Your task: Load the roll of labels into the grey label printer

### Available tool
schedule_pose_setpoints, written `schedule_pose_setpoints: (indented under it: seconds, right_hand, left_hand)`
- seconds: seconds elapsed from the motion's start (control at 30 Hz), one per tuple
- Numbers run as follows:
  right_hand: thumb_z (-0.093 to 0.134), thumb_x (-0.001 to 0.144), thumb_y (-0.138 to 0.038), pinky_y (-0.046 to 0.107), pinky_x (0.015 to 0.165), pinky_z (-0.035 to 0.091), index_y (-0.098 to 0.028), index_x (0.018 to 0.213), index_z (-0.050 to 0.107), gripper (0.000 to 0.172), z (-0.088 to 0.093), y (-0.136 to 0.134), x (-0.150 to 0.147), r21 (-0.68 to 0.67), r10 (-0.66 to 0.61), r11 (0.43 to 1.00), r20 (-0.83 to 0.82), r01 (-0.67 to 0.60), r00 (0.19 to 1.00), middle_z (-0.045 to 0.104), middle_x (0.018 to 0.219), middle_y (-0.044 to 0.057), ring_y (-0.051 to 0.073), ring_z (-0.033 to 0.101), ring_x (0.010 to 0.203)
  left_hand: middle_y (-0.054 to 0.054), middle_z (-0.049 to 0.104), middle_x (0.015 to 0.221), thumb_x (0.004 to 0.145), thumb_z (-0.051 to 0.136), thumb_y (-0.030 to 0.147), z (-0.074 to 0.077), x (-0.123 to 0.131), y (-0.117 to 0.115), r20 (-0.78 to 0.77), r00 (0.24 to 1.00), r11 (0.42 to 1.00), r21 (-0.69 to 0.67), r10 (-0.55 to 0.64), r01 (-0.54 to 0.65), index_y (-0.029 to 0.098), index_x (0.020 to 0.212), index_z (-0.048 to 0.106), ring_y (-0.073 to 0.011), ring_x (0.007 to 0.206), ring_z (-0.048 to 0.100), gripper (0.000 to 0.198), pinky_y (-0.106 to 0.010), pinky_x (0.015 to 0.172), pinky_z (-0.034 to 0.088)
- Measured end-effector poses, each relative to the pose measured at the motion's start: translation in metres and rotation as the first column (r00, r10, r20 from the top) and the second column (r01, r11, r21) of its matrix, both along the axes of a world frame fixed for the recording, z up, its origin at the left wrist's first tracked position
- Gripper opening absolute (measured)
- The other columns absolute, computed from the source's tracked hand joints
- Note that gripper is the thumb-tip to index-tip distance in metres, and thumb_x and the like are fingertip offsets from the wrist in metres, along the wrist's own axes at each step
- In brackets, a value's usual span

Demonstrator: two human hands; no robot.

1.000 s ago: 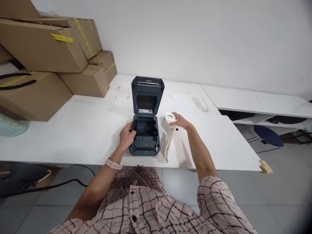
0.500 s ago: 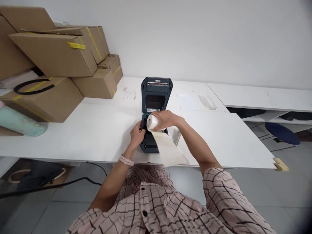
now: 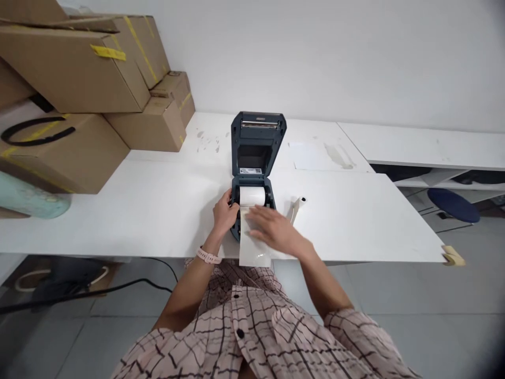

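A dark label printer stands on the white table with its lid raised. In its bay sits a white label roll, and a paper strip runs from it toward me over the table's front edge. My left hand grips the printer's left side, thumb over the rim; some of its fingers are hidden. My right hand lies over the strip in front of the roll, fingers stretched out and holding nothing. Right of the printer lies a small white paper piece with a dark end.
Stacked cardboard boxes and a mint-green bottle occupy the table's left side. Beyond the front edge is the floor, with a black cable at lower left. A blue stool stands at the right.
The label roll has gone from my right hand into the printer's bay. My right hand has let go and moved down onto the strip, which now lies straight. My left hand stays at the printer's side.
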State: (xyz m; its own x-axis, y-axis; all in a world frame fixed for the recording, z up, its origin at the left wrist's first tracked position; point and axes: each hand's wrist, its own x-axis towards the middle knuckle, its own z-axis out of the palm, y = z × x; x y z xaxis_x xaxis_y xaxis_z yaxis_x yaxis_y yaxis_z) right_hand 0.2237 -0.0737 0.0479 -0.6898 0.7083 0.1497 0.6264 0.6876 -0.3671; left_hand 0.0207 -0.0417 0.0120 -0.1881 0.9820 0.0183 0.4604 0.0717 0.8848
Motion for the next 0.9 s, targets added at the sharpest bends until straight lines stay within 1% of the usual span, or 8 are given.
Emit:
schedule_pose_setpoints:
  seconds: [0.13, 0.27, 0.43, 0.53, 0.63, 0.7, 0.8, 0.9]
  right_hand:
    - [0.042, 0.110, -0.043, 0.056, 0.129, 0.034, -0.019, 0.152, 0.054, 0.049, -0.020, -0.037, -0.004, 0.044, -0.089, 0.995, -0.037, 0.090, 0.995, 0.043, 0.166, 0.015, 0.030, 0.037, 0.157]
    - [0.042, 0.110, -0.041, 0.057, 0.128, 0.034, -0.024, 0.152, 0.054, 0.047, -0.021, -0.037, -0.007, 0.056, -0.103, 0.993, -0.032, 0.105, 0.994, 0.045, 0.165, 0.011, 0.028, 0.039, 0.157]
    - [0.041, 0.110, -0.042, 0.056, 0.129, 0.033, -0.016, 0.150, 0.056, 0.050, -0.018, -0.036, -0.008, 0.072, -0.087, 0.994, 0.017, 0.086, 0.996, 0.043, 0.166, 0.016, 0.031, 0.038, 0.157]
    - [0.041, 0.110, -0.041, 0.056, 0.128, 0.035, -0.014, 0.151, 0.055, 0.051, -0.020, -0.039, -0.011, 0.093, -0.100, 0.991, 0.038, 0.096, 0.994, 0.042, 0.166, 0.017, 0.033, 0.038, 0.157]
    - [0.044, 0.110, -0.041, 0.054, 0.126, 0.038, -0.017, 0.151, 0.055, 0.049, -0.026, -0.041, -0.016, 0.111, -0.114, 0.987, 0.011, 0.112, 0.993, 0.043, 0.166, 0.016, 0.032, 0.039, 0.156]
    - [0.046, 0.109, -0.040, 0.055, 0.126, 0.039, -0.019, 0.151, 0.055, 0.048, -0.029, -0.043, -0.016, 0.110, -0.123, 0.986, -0.028, 0.126, 0.992, 0.044, 0.166, 0.015, 0.031, 0.039, 0.156]
    - [0.050, 0.108, -0.042, 0.058, 0.124, 0.041, -0.021, 0.149, 0.059, 0.047, -0.026, -0.043, -0.008, 0.043, -0.090, 0.994, -0.136, 0.097, 0.987, 0.048, 0.163, 0.014, 0.032, 0.040, 0.156]
    - [0.053, 0.106, -0.047, 0.053, 0.117, 0.052, -0.030, 0.137, 0.069, 0.038, -0.008, -0.026, 0.012, -0.117, -0.048, 0.993, -0.368, 0.005, 0.928, 0.069, 0.145, 0.007, 0.027, 0.060, 0.141]
  left_hand:
    - [-0.007, 0.073, 0.137, 0.083, 0.051, 0.011, 0.003, 0.002, -0.001, 0.003, 1.000, 1.000, 0.005, -0.010, 0.010, 0.021, 0.145, 0.061, -0.0285, 0.121, 0.070, 0.063, -0.041, 0.106, 0.054]
    - [-0.005, 0.072, 0.138, 0.083, 0.051, 0.011, 0.001, 0.002, -0.001, -0.004, 1.000, 1.000, 0.017, 0.000, 0.000, 0.022, 0.145, 0.060, -0.0268, 0.123, 0.069, 0.064, -0.040, 0.110, 0.051]
    - [-0.005, 0.071, 0.139, 0.083, 0.051, 0.011, -0.004, 0.001, 0.000, 0.018, 1.000, 1.000, 0.017, 0.002, -0.002, 0.023, 0.145, 0.060, -0.0259, 0.124, 0.069, 0.064, -0.039, 0.111, 0.051]
    - [-0.005, 0.071, 0.141, 0.083, 0.052, 0.011, -0.006, 0.001, 0.002, 0.059, 0.998, 1.000, 0.023, 0.011, -0.013, 0.023, 0.144, 0.061, -0.0261, 0.128, 0.067, 0.063, -0.040, 0.113, 0.049]
    - [-0.006, 0.067, 0.145, 0.085, 0.055, 0.015, -0.004, 0.001, 0.002, 0.161, 0.987, 1.000, 0.011, 0.013, -0.015, 0.023, 0.143, 0.061, -0.0271, 0.135, 0.062, 0.059, -0.041, 0.116, 0.047]
    - [-0.010, 0.060, 0.154, 0.089, 0.058, 0.023, -0.003, 0.003, -0.007, 0.281, 0.960, 1.000, -0.019, 0.015, -0.010, 0.021, 0.148, 0.055, -0.0294, 0.141, 0.056, 0.059, -0.043, 0.117, 0.047]
    - [-0.014, 0.049, 0.162, 0.092, 0.065, 0.040, -0.005, 0.009, -0.039, 0.435, 0.900, 0.998, -0.046, -0.008, 0.031, 0.020, 0.157, 0.043, -0.0324, 0.147, 0.050, 0.071, -0.045, 0.118, 0.045]
    - [-0.015, 0.053, 0.159, 0.086, 0.076, 0.049, -0.016, 0.016, -0.080, 0.518, 0.855, 0.993, -0.072, -0.040, 0.090, 0.024, 0.161, 0.035, -0.0338, 0.142, 0.055, 0.088, -0.046, 0.114, 0.049]
